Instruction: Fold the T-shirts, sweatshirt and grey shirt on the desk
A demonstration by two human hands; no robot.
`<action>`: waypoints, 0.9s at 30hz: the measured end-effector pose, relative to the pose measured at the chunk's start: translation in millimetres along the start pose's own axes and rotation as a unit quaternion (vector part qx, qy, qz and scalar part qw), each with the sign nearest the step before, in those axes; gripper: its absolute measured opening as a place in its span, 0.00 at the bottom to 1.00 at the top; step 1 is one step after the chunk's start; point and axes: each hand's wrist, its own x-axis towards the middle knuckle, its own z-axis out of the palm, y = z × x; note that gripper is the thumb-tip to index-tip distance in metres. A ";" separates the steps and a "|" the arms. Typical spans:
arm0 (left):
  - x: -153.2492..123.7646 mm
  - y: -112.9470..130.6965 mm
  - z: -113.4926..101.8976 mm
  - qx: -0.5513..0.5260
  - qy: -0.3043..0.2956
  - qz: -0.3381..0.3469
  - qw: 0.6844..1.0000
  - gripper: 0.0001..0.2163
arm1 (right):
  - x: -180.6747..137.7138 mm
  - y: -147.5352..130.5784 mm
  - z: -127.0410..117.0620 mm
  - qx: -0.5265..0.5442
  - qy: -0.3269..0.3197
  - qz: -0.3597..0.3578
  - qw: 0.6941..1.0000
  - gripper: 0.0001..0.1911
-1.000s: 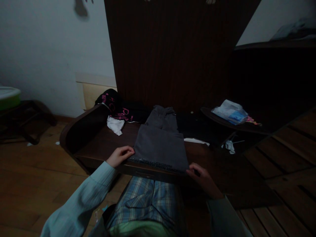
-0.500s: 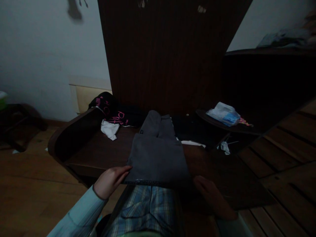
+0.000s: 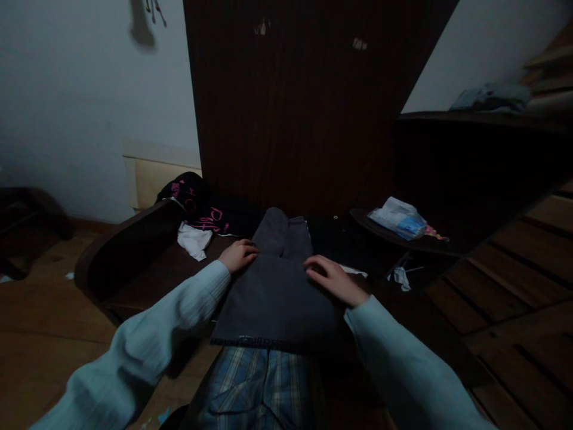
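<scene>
A grey folded garment (image 3: pixel 277 298) lies lengthwise in front of me. Two leg-like parts extend toward the back, and its near edge has a dark band with pale marks, too dim to read. My left hand (image 3: pixel 239 255) rests at the garment's left side by the crosswise fold, fingers stretched onto the cloth. Across from it, my right hand (image 3: pixel 335 280) touches the right side, fingers loosely bent and thumb a little apart from the index finger. Both hands appear open; the undersides of the fingers are hidden.
The garment lies on a dark wooden bench (image 3: pixel 134 286) with a curved left end. Behind are a black cloth with pink lettering (image 3: pixel 210 218), a white cloth (image 3: pixel 195 240) and dark fabric (image 3: pixel 340 242). A plastic packet (image 3: pixel 398 218) sits on a shelf at right.
Both hands have left the near corners of the grey garment and moved forward to its sides, close to the crosswise fold. The view has shifted slightly.
</scene>
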 end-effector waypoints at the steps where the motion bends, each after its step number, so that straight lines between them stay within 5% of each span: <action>1: 6.7 -3.7 6.2 -0.016 -0.004 0.000 1.000 0.10 | 18.5 8.9 -0.9 0.005 -0.002 0.013 1.000 0.11; 8: 12.0 -15.4 31.7 -0.094 0.145 -0.108 0.979 0.24 | 111.3 67.3 34.2 -0.058 0.046 0.040 0.996 0.09; 12: 13.7 -19.7 25.7 -0.087 0.069 -0.175 0.978 0.19 | 119.1 81.9 63.1 -0.080 0.100 0.068 0.989 0.09; 16: 17.3 -18.0 18.5 -0.148 -0.006 -0.158 0.976 0.13 | 118.3 88.3 71.7 -0.061 0.121 0.069 0.988 0.08; 21: 36.9 -12.6 4.2 -0.357 -0.130 -0.149 0.913 0.20 | 118.1 89.7 71.2 -0.055 0.121 0.058 0.989 0.09; 27: 80.7 4.3 6.4 -0.421 -0.018 -0.217 0.880 0.16 | 115.7 84.8 72.0 -0.085 0.132 0.057 0.986 0.11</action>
